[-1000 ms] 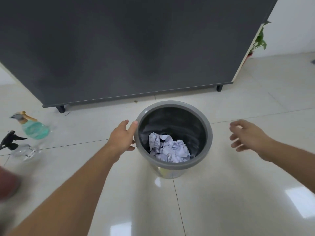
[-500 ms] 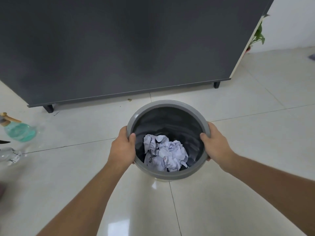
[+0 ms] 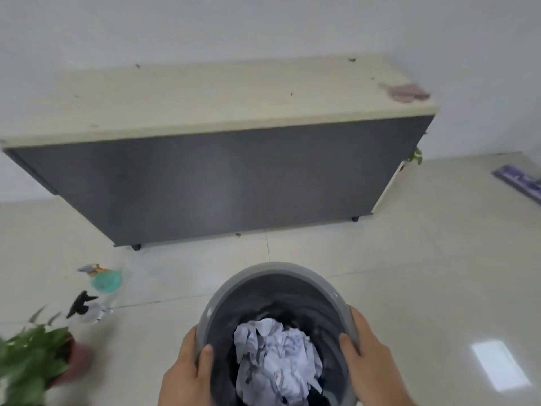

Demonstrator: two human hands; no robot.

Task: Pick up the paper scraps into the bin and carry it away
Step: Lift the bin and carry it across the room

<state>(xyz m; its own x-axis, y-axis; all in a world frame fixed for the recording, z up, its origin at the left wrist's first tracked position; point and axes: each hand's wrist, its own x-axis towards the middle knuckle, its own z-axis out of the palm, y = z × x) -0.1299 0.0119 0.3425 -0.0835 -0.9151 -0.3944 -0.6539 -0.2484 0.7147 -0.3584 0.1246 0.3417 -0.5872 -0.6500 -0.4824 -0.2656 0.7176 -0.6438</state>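
Observation:
A round grey bin [image 3: 272, 272] with a dark liner fills the bottom centre of the head view, close below me and off the floor. Crumpled white paper scraps [image 3: 278, 361] lie piled inside it. My left hand [image 3: 187, 376] grips the left rim with the thumb hooked inside. On the opposite rim, my right hand [image 3: 369, 356] holds on the same way, thumb over the edge.
A dark cabinet [image 3: 222, 177] with a pale wooden top stands ahead against the wall. Two spray bottles [image 3: 101, 281] lie on the tiled floor at left, beside a potted plant [image 3: 35, 358]. A purple mop head [image 3: 521, 183] rests at far right.
Both hands closed on the bin rim and lifted it toward me. The view rose, so the cabinet top and wall now show; the potted plant came into view at left.

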